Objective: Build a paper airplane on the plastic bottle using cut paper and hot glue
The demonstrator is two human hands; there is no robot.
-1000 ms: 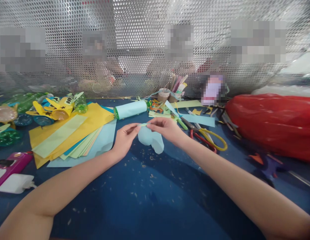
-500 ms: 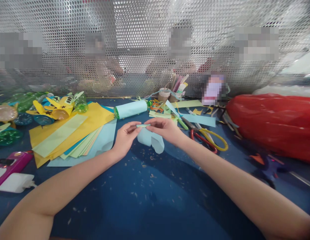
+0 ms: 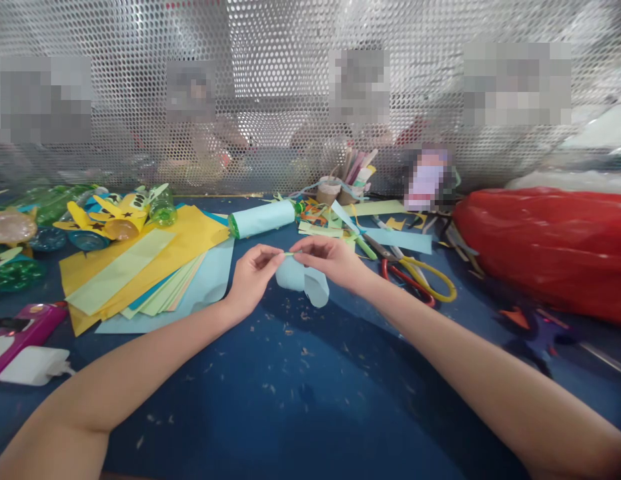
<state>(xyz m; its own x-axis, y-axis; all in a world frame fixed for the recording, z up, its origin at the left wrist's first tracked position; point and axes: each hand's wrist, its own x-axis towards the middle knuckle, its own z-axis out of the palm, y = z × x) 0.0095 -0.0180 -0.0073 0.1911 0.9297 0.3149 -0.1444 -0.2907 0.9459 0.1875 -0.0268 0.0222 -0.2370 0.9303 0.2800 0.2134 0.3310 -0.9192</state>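
My left hand (image 3: 253, 277) and my right hand (image 3: 335, 262) meet over the middle of the table, both closed in a pinch. Between their fingertips shows a sliver of a small folded paper strip (image 3: 289, 254), pale green, mostly hidden by the fingers. Just below lies a curled light blue paper piece (image 3: 293, 275), one end rolled toward me; whether it joins the strip I cannot tell. Beyond my hands a green bottle wrapped in light blue paper (image 3: 263, 219) rests on its side. To the right lie scissors with red and yellow handles (image 3: 435, 281), partly overlapping.
Coloured paper sheets (image 3: 155, 283) are stacked at left, near decorated bottle pieces (image 3: 115, 220) and a magenta power strip (image 3: 27, 327). A red plastic bag (image 3: 550, 247) bulges at right beside a glue gun (image 3: 547, 333). Behind are stick-filled cups (image 3: 330, 190) and a perforated metal screen (image 3: 280, 60).
My fingertips have moved closer together, covering more of the paper strip. The light blue curled paper has barely shifted, and the rest of the table looks the same.
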